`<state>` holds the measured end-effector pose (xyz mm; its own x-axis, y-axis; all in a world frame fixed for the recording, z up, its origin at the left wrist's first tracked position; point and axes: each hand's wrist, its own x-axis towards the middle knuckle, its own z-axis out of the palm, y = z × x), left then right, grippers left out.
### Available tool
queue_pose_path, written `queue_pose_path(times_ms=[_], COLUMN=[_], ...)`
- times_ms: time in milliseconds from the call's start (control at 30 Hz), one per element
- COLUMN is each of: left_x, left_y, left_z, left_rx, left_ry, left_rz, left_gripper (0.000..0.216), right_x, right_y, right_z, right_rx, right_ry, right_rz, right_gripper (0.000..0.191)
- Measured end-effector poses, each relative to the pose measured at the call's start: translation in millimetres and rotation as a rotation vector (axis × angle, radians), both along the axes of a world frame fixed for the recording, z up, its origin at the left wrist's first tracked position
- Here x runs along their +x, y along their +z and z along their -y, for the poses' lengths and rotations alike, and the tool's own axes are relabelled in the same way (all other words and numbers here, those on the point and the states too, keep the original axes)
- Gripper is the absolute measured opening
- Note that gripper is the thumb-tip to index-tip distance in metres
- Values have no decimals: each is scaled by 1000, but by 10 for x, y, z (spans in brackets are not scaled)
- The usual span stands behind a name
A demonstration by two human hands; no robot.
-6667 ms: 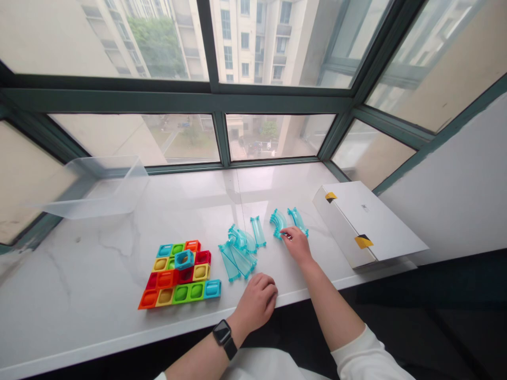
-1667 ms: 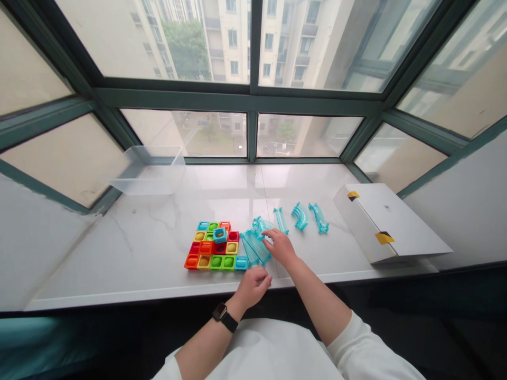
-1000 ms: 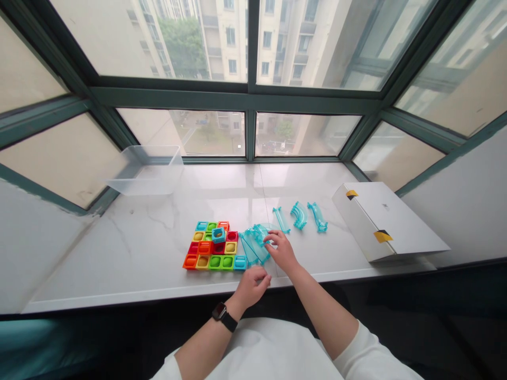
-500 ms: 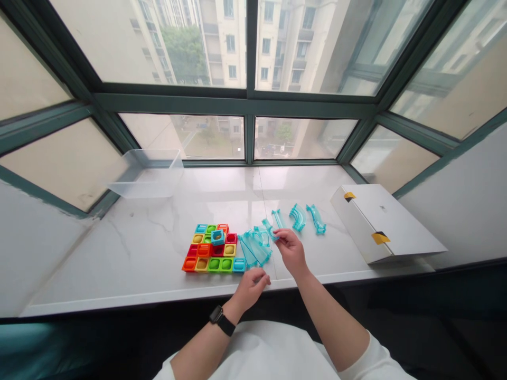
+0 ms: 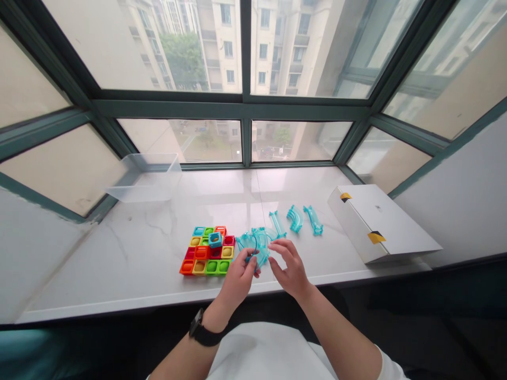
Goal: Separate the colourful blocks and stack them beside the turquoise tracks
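White marble windowsill [image 5: 150,264] below a bay window; both hands are seen at lower centre.

A teal track piece [image 5: 254,255] is pinched in the curled fingers of the left hand [image 5: 237,278], at the near edge of the teal track pile [image 5: 257,240]. The right hand [image 5: 291,266] is held with fingers loosely spread, tips at the pile's right side; no grip is made out. A coloured block grid [image 5: 206,253] lies just left of the pile. Three loose track pieces [image 5: 295,218] are laid out to the upper right. A clear bin [image 5: 146,177] is noted upper left, a white box [image 5: 380,221] at right.
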<state>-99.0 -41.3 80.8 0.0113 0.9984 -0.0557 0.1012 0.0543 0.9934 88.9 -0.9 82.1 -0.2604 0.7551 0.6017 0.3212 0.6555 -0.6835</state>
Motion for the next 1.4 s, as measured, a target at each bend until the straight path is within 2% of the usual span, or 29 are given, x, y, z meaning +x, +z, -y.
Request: queue_pose_path(times_ms=[100,167,233,300,667,833,967,1067,1200,1400], left_x=[7,26,48,65,58,80,114,145,167,118], left_y=[12,20,36,54,22,54,107,133,147,197], left_z=[48,71,87,96,103,142,185,199,180,100], left_rx=[-4,-9,-16,-26,-18,30,118,145,56,63], left_ry=[1,-17,-42,-59,-104,-129,-119,-108,-108,-31], left_rz=[-12,-23,-45,-59,-109,-173,-243,-262,-279,-366], left_gripper=[32,29,28,27,25,24,23,24,28,36], right_x=[-43,-72,-94,-106,-64,-36,0,17,1,-51], right_y=[11,26,46,70,110,137,215,244,238,258], right_z=[17,14,8,3,-6,-38,-71,-77,-49,-4], right_rx=[-323,-542,-659,-694,-731,-720,-651,-603,-549,-455], right_ry=[-1,67,87,74,-37,-95,-165,-187,-187,-147], right_rz=[-62,-52,-69,-115,-96,-78,-60,-25,34,103], right_gripper=[47,42,28,25,42,60,67,68,65,41])
